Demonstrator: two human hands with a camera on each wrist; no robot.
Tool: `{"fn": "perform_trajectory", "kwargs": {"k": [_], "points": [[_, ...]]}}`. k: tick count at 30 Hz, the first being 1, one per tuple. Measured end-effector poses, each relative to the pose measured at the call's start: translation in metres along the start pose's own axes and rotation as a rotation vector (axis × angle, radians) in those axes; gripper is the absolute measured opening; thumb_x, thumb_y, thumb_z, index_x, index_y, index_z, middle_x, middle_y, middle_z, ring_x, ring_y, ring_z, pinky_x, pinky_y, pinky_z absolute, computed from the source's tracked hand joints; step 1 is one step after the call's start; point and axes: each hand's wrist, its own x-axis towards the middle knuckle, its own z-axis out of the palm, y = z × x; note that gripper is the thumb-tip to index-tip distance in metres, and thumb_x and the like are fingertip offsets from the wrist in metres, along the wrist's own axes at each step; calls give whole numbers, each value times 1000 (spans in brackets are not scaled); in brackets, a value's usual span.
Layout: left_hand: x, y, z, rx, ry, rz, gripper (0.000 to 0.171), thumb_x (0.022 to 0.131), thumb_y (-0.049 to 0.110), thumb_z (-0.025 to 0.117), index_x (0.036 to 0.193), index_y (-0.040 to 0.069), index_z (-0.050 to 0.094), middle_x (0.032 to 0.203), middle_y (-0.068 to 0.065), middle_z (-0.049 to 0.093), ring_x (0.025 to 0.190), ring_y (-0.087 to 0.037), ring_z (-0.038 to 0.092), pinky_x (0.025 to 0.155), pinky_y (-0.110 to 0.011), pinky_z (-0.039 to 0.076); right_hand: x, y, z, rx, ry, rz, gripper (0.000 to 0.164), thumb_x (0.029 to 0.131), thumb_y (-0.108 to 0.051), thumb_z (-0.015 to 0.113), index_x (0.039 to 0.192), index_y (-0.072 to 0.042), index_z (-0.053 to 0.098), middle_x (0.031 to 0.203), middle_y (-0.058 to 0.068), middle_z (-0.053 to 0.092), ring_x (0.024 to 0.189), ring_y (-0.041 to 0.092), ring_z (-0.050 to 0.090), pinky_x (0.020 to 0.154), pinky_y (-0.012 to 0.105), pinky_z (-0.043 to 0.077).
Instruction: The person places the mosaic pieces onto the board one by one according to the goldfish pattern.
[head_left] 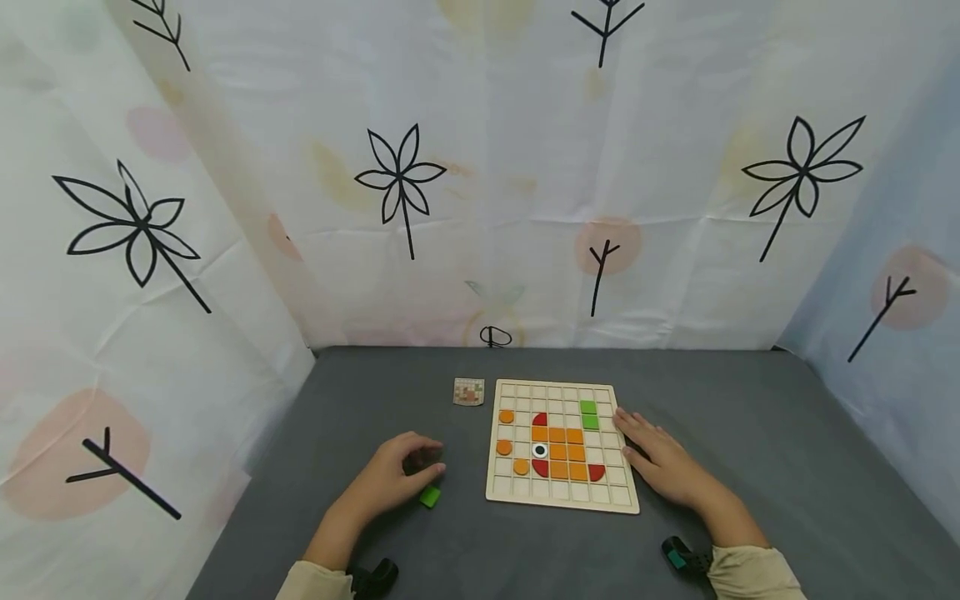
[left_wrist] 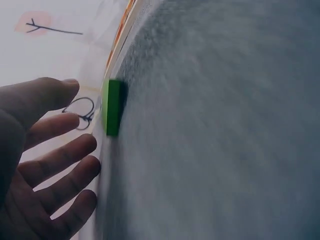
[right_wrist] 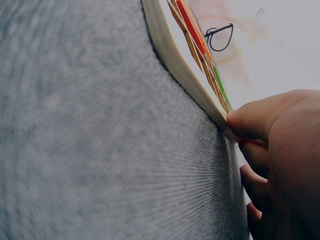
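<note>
A wooden grid board (head_left: 525,492) lies on the grey table, set with orange squares (head_left: 557,451), orange discs (head_left: 506,416), red quarter-rounds (head_left: 596,473), an eye piece (head_left: 540,451) and two green squares (head_left: 589,415). To its left, a loose green square piece (head_left: 430,497) rests on the table. My left hand (head_left: 393,475) is beside that piece, thumb and fingers apart and holding nothing; the left wrist view shows the green piece (left_wrist: 114,107) just past the fingertips. The right hand (head_left: 663,458) touches the board's right edge with its fingertips and thumb.
A small pattern card (head_left: 468,392) lies behind the board's left corner. Pale printed cloth (head_left: 525,167) hangs around the back and sides of the grey table (head_left: 375,383). Dark wrist cameras (head_left: 375,577) sit at both cuffs.
</note>
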Motion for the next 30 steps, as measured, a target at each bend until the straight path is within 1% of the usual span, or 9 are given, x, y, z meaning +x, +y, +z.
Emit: {"fn": "perform_trajectory", "kwargs": {"k": [2,5,9,11,13,18,23,27,30], "points": [[-7,-2,-4,-1,-8,-22,34,98,35,79,126,16,76,112,4,72,96,-11,68,84,-30,58,1,0,0,1,-2,-3,56,111,-24,56,161,-1,43,170,22,36,156,54,29,121,75,21],[-16,-5,-10,-19,-28,-15,36,96,38,80,126,18,76,113,4,72,95,-11,67,83,-30,57,1,1,1,2,-3,-5,56,111,-23,55,161,-1,43,169,23,36,156,54,29,121,75,21],[-25,-10,-18,-64,-106,27,41,90,39,87,124,20,76,115,1,71,91,-15,63,79,-30,54,1,1,1,0,-1,-4,57,111,-23,56,161,-1,43,169,23,36,156,54,29,121,75,20],[-29,-11,-22,-94,-154,33,44,86,39,90,123,22,76,114,0,71,89,-17,61,77,-30,52,1,1,1,-1,-4,-3,57,111,-24,56,161,-1,43,170,23,36,156,54,28,121,75,20],[-31,-10,-26,-120,-199,24,46,83,39,93,123,23,76,114,-1,70,89,-17,60,77,-30,51,1,1,1,3,-6,0,57,111,-24,56,161,-1,43,170,23,35,156,54,28,121,75,19],[-33,-6,-33,-142,-283,-35,47,78,34,96,120,25,77,115,0,68,92,-14,59,79,-29,50,0,0,0,7,-1,1,56,111,-23,56,161,0,43,169,23,36,156,54,28,121,75,19],[-33,-6,-34,-141,-313,-48,42,76,27,96,115,23,79,112,0,69,91,-13,61,80,-28,51,0,0,1,0,-1,2,56,111,-23,56,161,0,43,169,23,36,156,54,29,121,75,20],[-32,-8,-31,-140,-313,-44,38,78,25,96,112,24,79,109,2,69,90,-12,61,80,-28,52,0,0,1,6,-2,2,56,111,-22,56,161,0,43,169,23,36,156,54,28,121,75,19],[-31,-9,-29,-134,-306,-54,36,79,26,95,111,25,78,107,3,68,89,-11,60,79,-28,52,-1,0,0,11,-6,1,56,111,-21,56,161,0,43,169,24,35,156,55,28,121,75,19]]}}
